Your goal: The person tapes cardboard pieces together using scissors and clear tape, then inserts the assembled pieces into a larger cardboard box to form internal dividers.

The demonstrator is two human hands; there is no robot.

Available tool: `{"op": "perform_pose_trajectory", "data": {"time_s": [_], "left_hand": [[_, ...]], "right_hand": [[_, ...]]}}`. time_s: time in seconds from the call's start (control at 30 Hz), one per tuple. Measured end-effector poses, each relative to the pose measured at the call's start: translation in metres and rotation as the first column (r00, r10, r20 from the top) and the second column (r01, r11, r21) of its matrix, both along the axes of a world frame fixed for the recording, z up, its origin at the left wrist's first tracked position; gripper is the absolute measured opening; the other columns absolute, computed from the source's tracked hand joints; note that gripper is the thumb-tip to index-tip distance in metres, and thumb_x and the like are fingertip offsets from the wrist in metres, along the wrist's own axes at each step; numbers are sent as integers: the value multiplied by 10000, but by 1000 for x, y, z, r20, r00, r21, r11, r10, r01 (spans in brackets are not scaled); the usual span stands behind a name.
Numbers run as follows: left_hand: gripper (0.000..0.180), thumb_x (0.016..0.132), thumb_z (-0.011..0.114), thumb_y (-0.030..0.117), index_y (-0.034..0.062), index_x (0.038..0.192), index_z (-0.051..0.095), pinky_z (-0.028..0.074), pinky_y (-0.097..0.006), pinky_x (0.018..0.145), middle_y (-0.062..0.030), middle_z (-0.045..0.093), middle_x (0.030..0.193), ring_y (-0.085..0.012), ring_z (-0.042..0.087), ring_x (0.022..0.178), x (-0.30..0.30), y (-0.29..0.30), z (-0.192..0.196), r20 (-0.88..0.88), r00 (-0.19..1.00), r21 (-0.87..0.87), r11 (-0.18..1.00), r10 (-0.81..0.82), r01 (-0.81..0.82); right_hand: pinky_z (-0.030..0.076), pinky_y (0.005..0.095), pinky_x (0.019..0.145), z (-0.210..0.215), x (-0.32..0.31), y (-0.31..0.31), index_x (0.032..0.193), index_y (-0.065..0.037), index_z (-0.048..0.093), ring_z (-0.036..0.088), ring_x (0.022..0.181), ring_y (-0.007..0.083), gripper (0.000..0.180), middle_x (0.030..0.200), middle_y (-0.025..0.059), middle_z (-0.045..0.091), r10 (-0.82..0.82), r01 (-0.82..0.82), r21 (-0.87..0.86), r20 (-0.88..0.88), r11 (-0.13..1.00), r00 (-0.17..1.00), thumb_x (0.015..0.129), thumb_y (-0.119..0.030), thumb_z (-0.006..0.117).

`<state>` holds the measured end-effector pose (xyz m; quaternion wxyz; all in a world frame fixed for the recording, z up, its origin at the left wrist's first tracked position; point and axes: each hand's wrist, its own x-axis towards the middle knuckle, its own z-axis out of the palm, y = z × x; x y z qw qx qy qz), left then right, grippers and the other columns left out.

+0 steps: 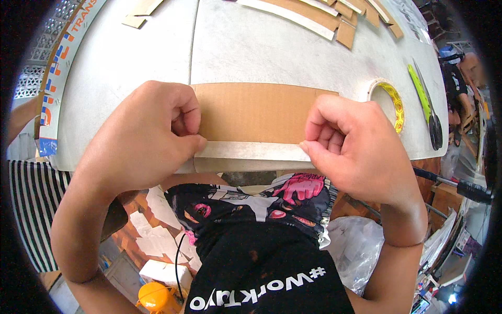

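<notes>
A rectangular piece of brown cardboard [256, 112] lies flat on the white table, between my hands. Along its near edge runs a strip of whitish tape [251, 151]. My left hand [138, 131] is closed, with thumb and curled fingers pinching the strip's left end. At the other end my right hand [361, 146] pinches the strip in the same way, its fingers curled in. Just beyond my right hand, a tape roll [398, 107] with a yellow inner core rests on the table.
Right of the roll lie a green cutter [417, 86] and black-handled scissors [435, 133]. Cardboard pieces with white strips [293, 15] sit at the far side, small scraps [141, 13] at far left. A long printed cardboard piece [60, 73] lines the left edge. Another person [457, 83] is at far right.
</notes>
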<state>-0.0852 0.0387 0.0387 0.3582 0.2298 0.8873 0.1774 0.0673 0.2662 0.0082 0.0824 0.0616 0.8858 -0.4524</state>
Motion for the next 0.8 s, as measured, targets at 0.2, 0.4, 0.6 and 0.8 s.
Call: {"op": "perform_pose_trajectory", "data": {"time_s": [0.2,0.4,0.6,0.8], "left_hand": [[242,765,833,-20,13,795,595,442,-311,567,-21,579,669,-98,541,626,2,-1,-3,-29,999,28,999,-42,42],[202,781,827,-10,-16,857,640,505,-342,613,-81,648,688,-154,600,629,-4,-5,-1,-97,987,-9,992,-127,126],[161,803,798,0,4,942,716,554,-394,790,-119,722,895,-269,688,847,-1,-34,-8,-530,813,150,917,-242,370],[327,820,750,43,53,1146,763,529,-477,952,-103,711,1083,-323,670,1042,41,-33,-29,-727,627,265,727,-280,633]], "right_hand": [[464,223,568,4,-1,-3,855,5,653,560,635,43,96,698,-15,614,-8,8,12,26,1000,1000,882,18,743],[480,227,582,6,-5,-4,853,4,652,571,645,45,118,702,-9,616,-35,33,31,83,999,996,885,-6,766],[491,236,587,6,-7,-3,851,11,654,580,643,58,110,709,-1,625,-31,27,38,85,999,996,881,-9,758],[487,254,573,5,-9,-2,836,15,652,594,635,70,98,695,14,635,-2,1,21,61,1000,998,872,-2,742]]}}
